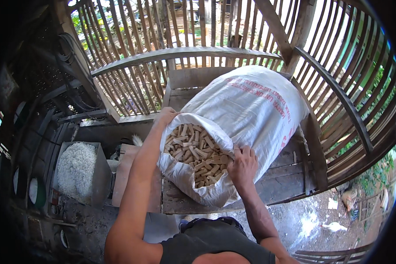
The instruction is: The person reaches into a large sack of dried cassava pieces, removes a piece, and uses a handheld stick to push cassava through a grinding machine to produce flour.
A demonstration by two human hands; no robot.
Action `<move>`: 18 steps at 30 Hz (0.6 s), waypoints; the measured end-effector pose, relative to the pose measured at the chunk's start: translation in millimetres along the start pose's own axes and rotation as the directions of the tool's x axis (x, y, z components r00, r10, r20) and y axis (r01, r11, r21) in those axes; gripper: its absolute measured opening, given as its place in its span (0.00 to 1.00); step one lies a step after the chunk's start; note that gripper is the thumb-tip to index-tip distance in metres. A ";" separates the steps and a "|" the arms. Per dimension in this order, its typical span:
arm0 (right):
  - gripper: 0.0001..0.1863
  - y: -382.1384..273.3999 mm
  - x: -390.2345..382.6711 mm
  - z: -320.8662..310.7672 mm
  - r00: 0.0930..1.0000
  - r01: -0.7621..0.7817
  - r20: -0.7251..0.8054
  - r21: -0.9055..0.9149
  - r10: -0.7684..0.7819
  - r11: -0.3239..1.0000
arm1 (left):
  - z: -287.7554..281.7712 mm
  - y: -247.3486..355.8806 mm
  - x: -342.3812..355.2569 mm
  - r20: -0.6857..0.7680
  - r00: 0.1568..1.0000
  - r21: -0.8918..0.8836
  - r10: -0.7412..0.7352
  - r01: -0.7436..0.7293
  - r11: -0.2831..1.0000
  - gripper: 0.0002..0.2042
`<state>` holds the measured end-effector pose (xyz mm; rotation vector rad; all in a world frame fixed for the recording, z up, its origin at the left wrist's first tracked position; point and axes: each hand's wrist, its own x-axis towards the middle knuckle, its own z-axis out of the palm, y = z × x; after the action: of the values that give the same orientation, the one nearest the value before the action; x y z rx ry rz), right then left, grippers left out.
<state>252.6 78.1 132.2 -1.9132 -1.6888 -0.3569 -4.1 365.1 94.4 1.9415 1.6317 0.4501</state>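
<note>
A large white woven sack [251, 103] with red print lies on its side on a wooden bench. Its mouth gapes toward me, and inside are many short, pale tan, stick-like pieces [196, 149] whose kind I cannot make out. My left hand [167, 116] is closed on the far left part of the sack's rim, its fingers partly hidden by the cloth. On the right side of the mouth, my right hand [243, 165] grips the bunched rim with curled fingers. The sack's closed end leans toward the slatted wall at the back right.
The wooden bench [286, 178] ends just in front of my body. A bin [102, 176] heaped with white crumbly material [78, 169] stands at the left. Wooden slatted walls [198, 28] enclose the back and right. A white bird [334, 227] is on the ground at the lower right.
</note>
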 end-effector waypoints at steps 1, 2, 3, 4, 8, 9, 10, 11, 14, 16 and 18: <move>0.18 5.6 -7.0 8.1 0.997 0.015 -0.076 0.074 -0.010 0.997 | -6.5 11.7 -19.5 -0.185 0.981 0.003 0.054 -0.054 0.999 0.19; 0.15 4.7 -5.2 1.5 0.987 -0.160 0.060 0.318 0.148 0.935 | -6.6 19.7 -35.7 -0.365 0.925 0.015 0.108 -0.110 0.994 0.20; 0.12 0.3 2.6 -9.1 0.941 -0.336 0.227 0.519 0.252 0.786 | -3.0 25.3 -47.1 -0.541 0.800 -0.014 0.259 -0.316 0.949 0.20; 0.09 -2.6 6.3 -15.8 0.862 -0.505 0.406 0.651 0.303 0.566 | 5.2 34.8 -58.5 -0.693 0.620 -0.003 0.368 -0.513 0.858 0.20; 0.14 18.7 19.0 -17.0 0.741 -0.636 0.618 0.771 0.262 -0.017 | 34.8 127.4 -141.2 -0.568 0.205 0.249 0.797 -0.880 0.404 0.11; 0.18 29.6 22.6 -13.7 0.661 -0.705 0.694 0.705 0.287 -0.081 | 42.9 142.4 -149.6 -0.482 0.187 0.237 0.856 -0.912 0.333 0.10; 0.19 26.6 25.6 -16.0 0.652 -0.684 0.707 0.704 0.274 -0.189 | 45.5 146.2 -144.8 -0.373 0.196 0.181 0.907 -0.943 0.278 0.10; 0.20 26.7 22.1 -17.2 0.637 -0.698 0.725 0.687 0.262 -0.203 | 59.3 135.0 -128.3 -0.206 0.473 -0.091 0.857 -0.881 0.465 0.10; 0.25 18.7 4.9 -29.6 0.771 -0.634 0.583 0.740 0.256 0.224 | 41.1 165.4 -102.8 -0.176 0.661 -0.230 0.729 -0.748 0.623 0.11; 0.29 -1.7 -25.9 -28.1 0.864 -0.503 0.297 0.539 0.407 0.675 | 29.7 184.7 -90.3 -0.005 0.760 -0.131 0.650 -0.645 0.753 0.12; 0.28 -30.9 -51.5 -38.9 0.957 -0.239 -0.160 0.026 0.240 0.971 | 26.3 189.8 -79.0 0.102 0.807 -0.022 0.582 -0.583 0.812 0.12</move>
<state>220.0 15.4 142.9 -1.9990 -1.3344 -0.3992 144.4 263.1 196.8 2.4184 0.9366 0.5593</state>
